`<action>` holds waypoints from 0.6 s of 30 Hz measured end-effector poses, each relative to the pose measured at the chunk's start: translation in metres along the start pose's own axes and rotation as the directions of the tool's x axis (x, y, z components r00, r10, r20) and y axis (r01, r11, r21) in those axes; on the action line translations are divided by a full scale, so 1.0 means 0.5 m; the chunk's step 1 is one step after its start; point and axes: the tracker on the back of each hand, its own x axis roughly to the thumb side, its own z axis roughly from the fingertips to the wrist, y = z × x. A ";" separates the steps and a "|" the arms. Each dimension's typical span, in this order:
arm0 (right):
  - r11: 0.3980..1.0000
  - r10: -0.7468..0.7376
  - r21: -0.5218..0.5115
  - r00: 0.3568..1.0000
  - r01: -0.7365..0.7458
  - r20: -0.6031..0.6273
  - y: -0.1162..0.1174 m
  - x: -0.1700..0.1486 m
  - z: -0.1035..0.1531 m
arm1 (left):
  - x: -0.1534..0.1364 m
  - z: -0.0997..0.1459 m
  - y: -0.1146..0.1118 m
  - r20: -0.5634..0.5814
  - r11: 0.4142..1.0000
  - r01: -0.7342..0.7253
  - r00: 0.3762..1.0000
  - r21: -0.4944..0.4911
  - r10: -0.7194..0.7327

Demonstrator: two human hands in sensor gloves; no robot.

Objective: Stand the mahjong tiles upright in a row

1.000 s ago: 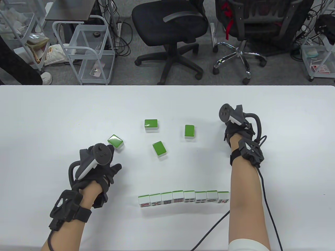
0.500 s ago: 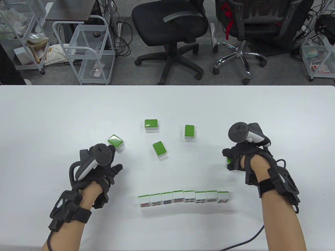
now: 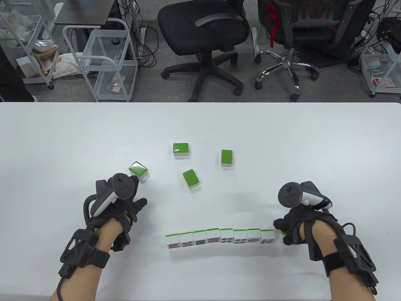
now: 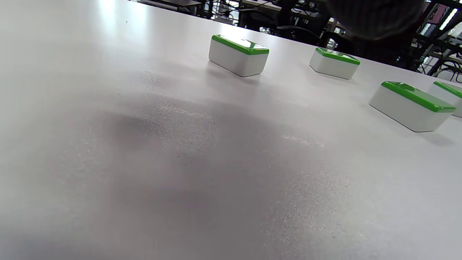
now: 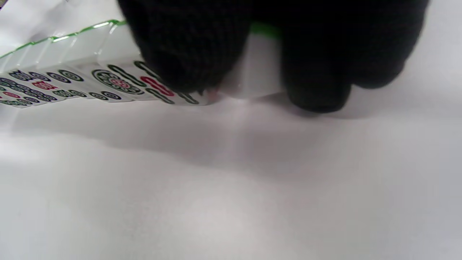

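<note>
Pinching a ninth tile (image 5: 258, 68), right hand (image 3: 299, 230) sets it at row's (image 3: 219, 238) right end; four tiles (image 3: 190, 178) beyond row lie flat; left hand (image 3: 120, 205) idle, fingers loosely spread

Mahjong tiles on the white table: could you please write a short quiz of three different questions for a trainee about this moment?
1. True or false: the right hand holds a green-backed tile at the right end of the upright row.
2. How many face-down tiles lie loose on the white table?
3. Multiple choice: the left hand is A) gripping a tile, B) holding no tile, C) pushing the row.

Key: 1 true; 2 four; 3 B.
</note>
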 end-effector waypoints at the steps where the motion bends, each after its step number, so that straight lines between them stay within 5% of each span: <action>1: 1.000 -0.024 -0.004 0.999 0.024 0.023 0.000 -0.002 -0.001 | 0.000 0.000 -0.001 -0.001 1.000 -0.001 1.000 -0.002 0.001; 14: 0.976 -0.190 -0.089 0.977 0.198 0.097 -0.020 -0.044 -0.009 | -0.001 -0.002 0.000 -0.004 1.000 -0.002 1.000 -0.009 0.002; 18: 0.971 -0.150 -0.174 0.984 0.165 0.097 -0.049 -0.031 0.025 | -0.003 -0.001 0.003 -0.004 1.000 -0.013 1.000 -0.004 0.013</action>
